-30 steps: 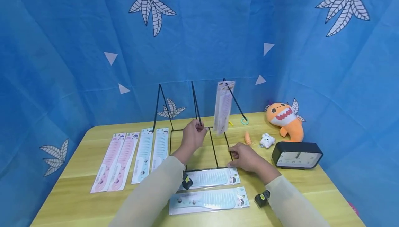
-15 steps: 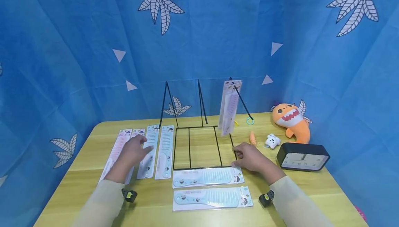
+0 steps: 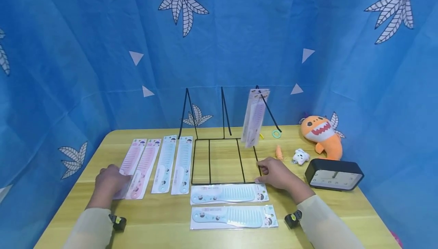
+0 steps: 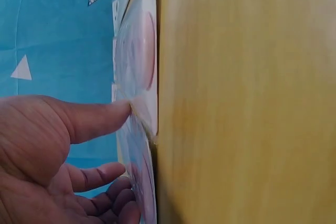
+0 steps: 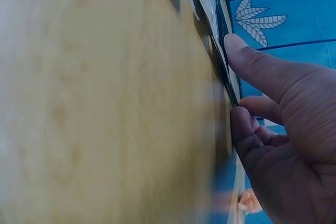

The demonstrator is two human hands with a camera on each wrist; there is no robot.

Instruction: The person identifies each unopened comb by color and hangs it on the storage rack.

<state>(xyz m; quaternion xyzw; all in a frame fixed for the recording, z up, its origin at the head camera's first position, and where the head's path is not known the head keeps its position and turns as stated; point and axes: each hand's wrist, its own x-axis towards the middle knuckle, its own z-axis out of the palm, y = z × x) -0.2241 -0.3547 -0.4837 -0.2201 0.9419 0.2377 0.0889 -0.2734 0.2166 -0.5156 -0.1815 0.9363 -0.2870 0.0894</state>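
Note:
My left hand (image 3: pixel 111 180) is over the lower half of the leftmost packaged pink comb (image 3: pixel 131 157). In the left wrist view its thumb touches one edge of the packet and its fingers lie by the other side. Beside it lies a second packaged pink comb (image 3: pixel 146 167). My right hand (image 3: pixel 275 173) pinches the front right corner of a black wire display rack (image 3: pixel 210 161) between thumb and fingers. Packaged purple combs (image 3: pixel 254 121) hang from the rack's right hook; the left and middle hooks carry nothing.
Two packaged blue combs (image 3: pixel 182 165) stand lengthwise left of the rack, and two more (image 3: pixel 234 217) lie crosswise before it. On the right are an orange plush shark (image 3: pixel 325 138), a black clock (image 3: pixel 333 175), a small white toy (image 3: pixel 300 156) and an orange trinket (image 3: pixel 278 153).
My left hand has left the rack's middle hook and moved left and nearer, down to the leftmost pink comb. My right hand stays at the rack's corner. The view has shifted slightly.

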